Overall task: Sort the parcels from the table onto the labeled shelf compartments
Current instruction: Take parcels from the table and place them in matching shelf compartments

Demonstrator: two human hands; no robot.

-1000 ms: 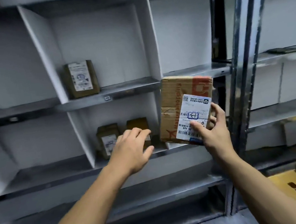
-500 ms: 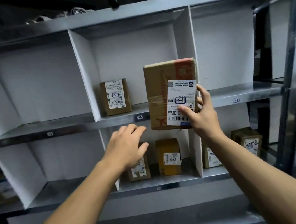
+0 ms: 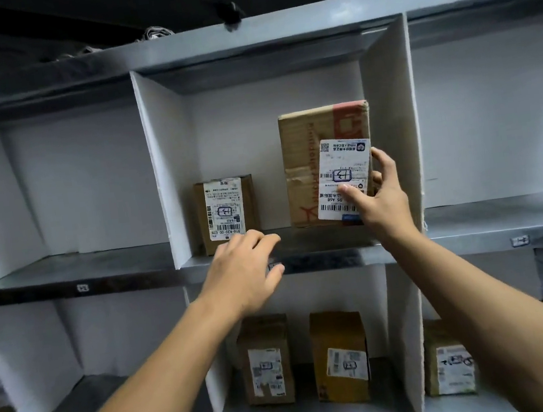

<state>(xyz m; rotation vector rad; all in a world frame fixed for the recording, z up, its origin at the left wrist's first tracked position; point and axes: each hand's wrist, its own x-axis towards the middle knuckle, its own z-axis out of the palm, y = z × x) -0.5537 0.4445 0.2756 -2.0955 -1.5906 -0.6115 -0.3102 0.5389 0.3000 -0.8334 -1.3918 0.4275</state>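
Since half a second ago you have carried the parcel [image 3: 313, 165] up and to the right, so it now stands inside the upper middle compartment [image 3: 253, 132] instead of out in front of the shelf edge. Your right hand [image 3: 378, 203] has its grip clamped on the parcel's lower right corner, thumb pressed on the white shipping label [image 3: 342, 179] and fingers wrapped behind the right edge. The parcel is upright, close to the white divider [image 3: 390, 121] on its right, and its bottom edge looks to be at or just above the metal shelf board [image 3: 319, 239]; whether it is resting there you cannot tell. Your left hand [image 3: 242, 273] is empty, fingers loosely spread, hovering at the shelf's front lip just below the smaller box [image 3: 226, 213] already stored at the left of this compartment.

You appear to be at the placing step for this parcel. Next, you probably need to settle it flat on the board, well apart from the smaller box, then let go.
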